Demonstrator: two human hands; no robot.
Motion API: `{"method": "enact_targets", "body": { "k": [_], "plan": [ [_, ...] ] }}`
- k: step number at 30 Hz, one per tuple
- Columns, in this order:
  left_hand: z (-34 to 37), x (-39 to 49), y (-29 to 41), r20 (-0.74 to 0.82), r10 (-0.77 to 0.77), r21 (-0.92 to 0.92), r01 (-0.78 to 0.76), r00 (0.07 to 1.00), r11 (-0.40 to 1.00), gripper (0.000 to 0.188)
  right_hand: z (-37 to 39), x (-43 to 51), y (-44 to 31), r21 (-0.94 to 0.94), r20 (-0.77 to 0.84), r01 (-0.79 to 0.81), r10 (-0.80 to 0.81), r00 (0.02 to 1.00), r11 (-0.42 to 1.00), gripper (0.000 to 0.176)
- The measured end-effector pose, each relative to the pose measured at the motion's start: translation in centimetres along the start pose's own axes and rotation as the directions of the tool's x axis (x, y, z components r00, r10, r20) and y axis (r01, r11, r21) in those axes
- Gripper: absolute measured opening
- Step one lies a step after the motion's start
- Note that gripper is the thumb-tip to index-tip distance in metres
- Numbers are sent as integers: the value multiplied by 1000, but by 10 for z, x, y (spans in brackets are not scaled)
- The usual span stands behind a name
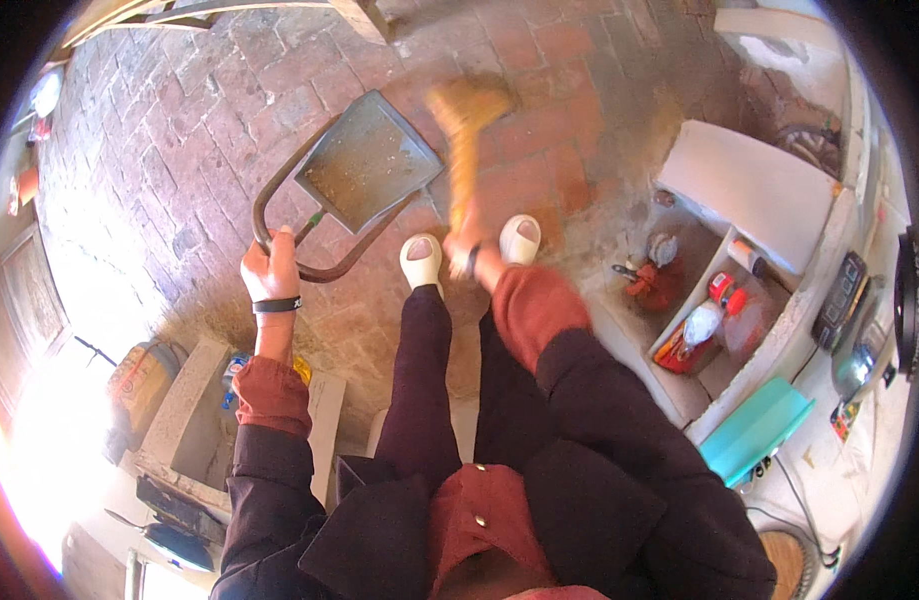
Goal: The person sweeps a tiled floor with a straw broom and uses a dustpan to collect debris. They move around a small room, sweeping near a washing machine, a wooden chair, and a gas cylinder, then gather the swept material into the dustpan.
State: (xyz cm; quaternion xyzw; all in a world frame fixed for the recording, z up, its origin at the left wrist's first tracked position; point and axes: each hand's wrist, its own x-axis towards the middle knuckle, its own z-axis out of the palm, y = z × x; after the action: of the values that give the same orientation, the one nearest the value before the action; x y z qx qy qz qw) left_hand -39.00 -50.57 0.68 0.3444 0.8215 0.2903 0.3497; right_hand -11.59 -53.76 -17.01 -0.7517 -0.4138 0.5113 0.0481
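Note:
My left hand grips the bent dark handle of a metal dustpan. The pan rests on the brick floor, with brown dirt and pale crumbs spread inside it. In my right hand is the lower end of a short yellow-orange hand broom, blurred by motion. Its flared bristle end lies just to the right of the pan, over the bricks. Both hands are in front of my white shoes.
On the right, a low masonry shelf holds a red-capped jar and bags. A turquoise tray sits on the counter. At left are a masonry ledge and a frying pan. A wooden furniture leg stands at the top.

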Motion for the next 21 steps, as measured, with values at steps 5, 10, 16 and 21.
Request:
{"method": "enact_targets", "body": {
  "k": [5,10,16,21],
  "plan": [
    [-32,1,-19,-51,-31,-15,30,998,999,26,-47,-115,-46,398,642,-367,31,766,841,80],
    [-46,-8,-28,-104,-79,-148,63,991,987,29,-92,-11,-46,253,171,92,-138,975,963,83],
    [-54,2,-38,-167,-80,-92,65,983,994,31,-73,134,-124,8,211,-126,122,970,992,82],
    [-54,9,-35,-201,-128,-123,105,971,987,32,16,6,-35,-212,318,207,-133,939,955,78]
  ]
}}
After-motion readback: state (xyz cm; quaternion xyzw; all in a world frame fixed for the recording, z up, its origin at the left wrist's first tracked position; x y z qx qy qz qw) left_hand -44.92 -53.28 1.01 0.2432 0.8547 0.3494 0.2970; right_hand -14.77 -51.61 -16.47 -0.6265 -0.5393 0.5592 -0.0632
